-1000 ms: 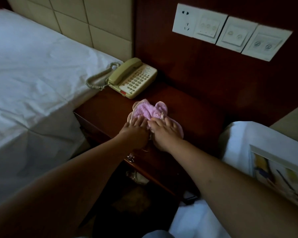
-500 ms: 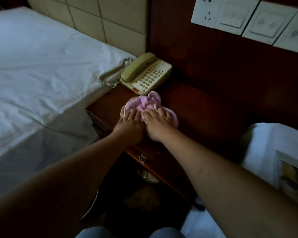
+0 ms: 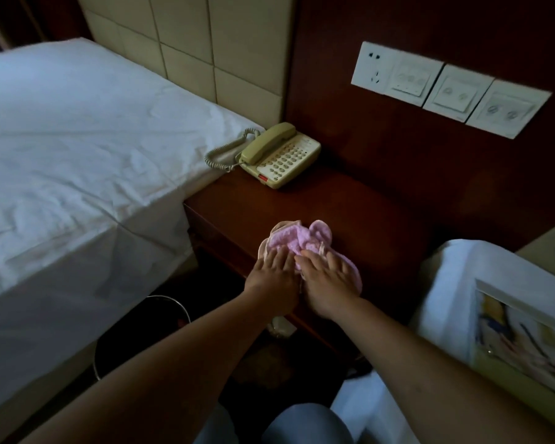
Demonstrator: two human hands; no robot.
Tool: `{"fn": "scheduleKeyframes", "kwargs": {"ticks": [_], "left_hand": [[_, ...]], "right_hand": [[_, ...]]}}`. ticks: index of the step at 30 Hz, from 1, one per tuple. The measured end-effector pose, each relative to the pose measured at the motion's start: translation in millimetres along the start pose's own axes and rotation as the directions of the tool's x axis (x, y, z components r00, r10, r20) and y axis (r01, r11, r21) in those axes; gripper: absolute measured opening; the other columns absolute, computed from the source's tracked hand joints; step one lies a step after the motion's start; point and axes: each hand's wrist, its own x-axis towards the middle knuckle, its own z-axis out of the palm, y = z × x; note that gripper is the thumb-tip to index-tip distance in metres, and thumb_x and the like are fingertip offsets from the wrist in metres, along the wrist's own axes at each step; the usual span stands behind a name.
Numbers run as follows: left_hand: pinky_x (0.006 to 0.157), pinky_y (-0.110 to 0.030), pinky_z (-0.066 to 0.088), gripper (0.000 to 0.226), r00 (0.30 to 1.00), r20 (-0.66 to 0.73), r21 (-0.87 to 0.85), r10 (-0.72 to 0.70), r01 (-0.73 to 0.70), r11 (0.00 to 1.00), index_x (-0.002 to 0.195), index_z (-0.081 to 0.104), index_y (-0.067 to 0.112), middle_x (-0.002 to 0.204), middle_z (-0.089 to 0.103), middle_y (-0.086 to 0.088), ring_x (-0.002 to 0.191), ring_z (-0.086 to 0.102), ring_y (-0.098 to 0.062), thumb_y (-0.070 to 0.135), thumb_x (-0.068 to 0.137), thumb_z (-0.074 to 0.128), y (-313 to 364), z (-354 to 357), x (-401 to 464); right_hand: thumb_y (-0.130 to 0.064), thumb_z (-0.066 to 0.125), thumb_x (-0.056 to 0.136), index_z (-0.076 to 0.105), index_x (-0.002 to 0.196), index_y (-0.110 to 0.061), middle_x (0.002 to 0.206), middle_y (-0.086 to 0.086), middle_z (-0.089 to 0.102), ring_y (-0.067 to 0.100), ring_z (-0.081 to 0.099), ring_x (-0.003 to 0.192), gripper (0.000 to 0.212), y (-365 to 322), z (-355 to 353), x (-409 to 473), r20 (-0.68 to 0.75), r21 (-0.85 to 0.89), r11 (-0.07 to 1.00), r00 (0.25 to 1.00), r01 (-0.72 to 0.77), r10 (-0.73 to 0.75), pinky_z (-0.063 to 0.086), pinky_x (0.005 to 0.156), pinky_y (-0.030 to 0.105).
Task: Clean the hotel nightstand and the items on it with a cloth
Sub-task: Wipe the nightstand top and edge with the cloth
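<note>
A bunched pink cloth (image 3: 297, 238) lies near the front edge of the dark wooden nightstand (image 3: 366, 219). My left hand (image 3: 274, 277) and my right hand (image 3: 329, 280) lie side by side on the cloth's near part, fingers straight, pressing it flat onto the wood. A beige corded telephone (image 3: 281, 157) stands at the nightstand's back left corner, apart from the cloth.
A white-sheeted bed (image 3: 77, 155) borders the nightstand on the left. A second bed (image 3: 481, 283) with a picture on it sits at the right. White wall switches (image 3: 446, 88) are above. A dark round bin (image 3: 141, 334) stands on the floor below.
Both hands have drawn the cloth back from beside the telephone toward the nightstand's front edge. The view has pulled back and tilted up, and now takes in the bin.
</note>
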Motion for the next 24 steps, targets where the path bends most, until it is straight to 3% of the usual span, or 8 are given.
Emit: {"fn": "scheduleKeyframes", "kwargs": {"ticks": [8, 15, 17, 21, 24], "left_hand": [[0.126, -0.051, 0.007, 0.067, 0.998, 0.01, -0.083, -0.057, 0.058, 0.995, 0.16, -0.007, 0.011, 0.169, -0.013, -0.012, 0.155, -0.014, -0.031, 0.037, 0.107, 0.023, -75, -18, 39], [0.125, -0.052, 0.005, 0.059, 0.985, -0.093, 0.012, -0.145, 0.147, 0.989, 0.16, 0.003, 0.005, 0.169, 0.002, -0.015, 0.156, -0.003, -0.034, 0.03, 0.109, 0.016, -177, -24, 58], [0.125, -0.052, 0.007, 0.059, 0.978, -0.101, -0.019, -0.183, 0.182, 0.983, 0.16, 0.003, 0.004, 0.169, 0.002, -0.015, 0.156, -0.001, -0.034, 0.031, 0.109, 0.016, -185, -22, 59], [0.125, -0.055, 0.005, 0.065, 0.985, -0.082, 0.092, -0.152, 0.159, 0.983, 0.161, 0.004, 0.005, 0.169, 0.002, -0.016, 0.156, -0.002, -0.035, 0.034, 0.103, 0.006, -174, -19, 50], [0.125, -0.052, 0.006, 0.064, 0.988, -0.031, 0.101, -0.149, 0.152, 0.983, 0.162, 0.002, 0.009, 0.17, -0.003, -0.013, 0.156, -0.006, -0.033, 0.037, 0.106, 0.016, -152, -10, 33]], "right_hand": [[-0.04, 0.039, 0.102, 0.004, 0.161, -0.035, 0.17, -0.011, -0.001, 0.031, -0.006, 0.155, 0.069, -49, -20, 73, -0.029, -0.045, 0.999, 1.0, 0.0, -0.001, 0.0, 0.123, 0.047], [-0.034, 0.031, 0.104, 0.015, 0.159, -0.034, 0.169, -0.01, 0.007, 0.03, -0.001, 0.155, 0.057, -124, -33, 168, -0.102, -0.056, 0.991, 0.987, 0.118, -0.123, 0.003, 0.124, 0.049], [-0.035, 0.029, 0.106, 0.017, 0.159, -0.033, 0.168, -0.009, 0.009, 0.032, 0.002, 0.154, 0.055, -130, -31, 174, -0.11, -0.063, 0.99, 0.985, 0.128, -0.135, 0.004, 0.123, 0.049], [-0.034, 0.029, 0.107, 0.016, 0.159, -0.033, 0.168, -0.01, 0.01, 0.031, 0.003, 0.154, 0.054, -125, -28, 158, -0.099, -0.044, 0.991, 0.986, 0.128, -0.132, 0.003, 0.124, 0.048], [-0.036, 0.031, 0.106, 0.018, 0.159, -0.034, 0.168, -0.011, 0.012, 0.032, 0.005, 0.154, 0.054, -114, -16, 123, -0.118, -0.027, 0.994, 0.987, 0.106, -0.108, 0.006, 0.122, 0.048]]}}
